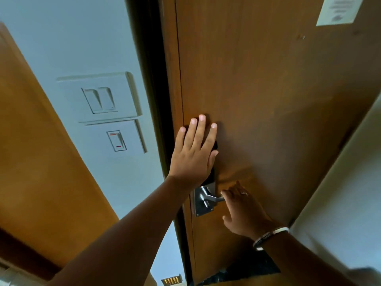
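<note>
Bracing the wooden door (268,89), the left hand (193,155) presses flat, fingers straight, seemingly steadying it while the right hand (241,207) curls around the lever handle (212,198).

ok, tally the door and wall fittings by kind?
door: 1
lever handle: 1
paper notice: 1
switch plates: 2
rocker switches: 3
total: 8

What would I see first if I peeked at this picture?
First, two bare hands on the big brown wooden door: the left hand lies flat on it in the middle, and just below, the right hand holds the shiny silver lever handle. Next come the white wall switches on the pale wall to the left, and a white paper notice at the door's top right.
</note>
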Available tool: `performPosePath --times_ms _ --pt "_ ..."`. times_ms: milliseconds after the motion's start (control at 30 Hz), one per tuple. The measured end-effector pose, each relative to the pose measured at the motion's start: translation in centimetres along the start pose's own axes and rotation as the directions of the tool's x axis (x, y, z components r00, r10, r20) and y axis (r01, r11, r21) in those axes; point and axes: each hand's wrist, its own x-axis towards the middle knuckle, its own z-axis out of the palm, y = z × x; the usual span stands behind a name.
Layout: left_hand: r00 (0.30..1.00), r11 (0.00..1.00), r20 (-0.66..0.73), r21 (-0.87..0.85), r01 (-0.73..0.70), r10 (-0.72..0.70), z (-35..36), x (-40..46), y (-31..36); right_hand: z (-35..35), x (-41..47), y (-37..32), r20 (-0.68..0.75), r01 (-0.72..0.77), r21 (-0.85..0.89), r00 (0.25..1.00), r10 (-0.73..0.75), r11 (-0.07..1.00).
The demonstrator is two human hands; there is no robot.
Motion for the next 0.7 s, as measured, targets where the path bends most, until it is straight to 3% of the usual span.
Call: performPosePath --times_ms 167,300,400,467,567,700 --pt "0.960 0.959 -0.162 -0.131 -0.250 0.228 -2.6 -4.7 -2.4 -3.0 -4.2 -3.4 -0.016 -0.227 0.016 0.974 0.227 0.974" --pt "0.968 0.941 -0.193 -0.266 -0.209 0.160 -3.1 -9.2 -4.9 -7.9 -8.0 -7.3 -0.198 -0.317 0.014 0.929 0.313 0.948" --pt "0.983 0.926 -0.128 -0.338 -0.170 0.134 -2.3 -11.6 -5.9 -12.9 -9.8 -11.4 -0.416 -0.217 0.043 0.884 0.215 0.975" --pt "0.988 0.913 -0.081 -0.378 -0.153 0.132 -1.8 -12.5 -5.9 -16.1 -10.1 -13.9 -0.518 -0.117 -0.093 0.854 0.052 0.989" --pt "0.990 0.894 0.012 -0.433 -0.119 0.138 -0.7 -12.9 -5.5 -19.1 -8.9 -16.1 -0.482 -0.030 -0.337 0.864 -0.146 0.941" --pt "0.972 0.863 0.090 -0.483 -0.149 0.218 0.8 -12.9 -4.0 -21.9 -7.0 -15.8 -0.315 -0.058 -0.651 0.928 -0.200 0.757"
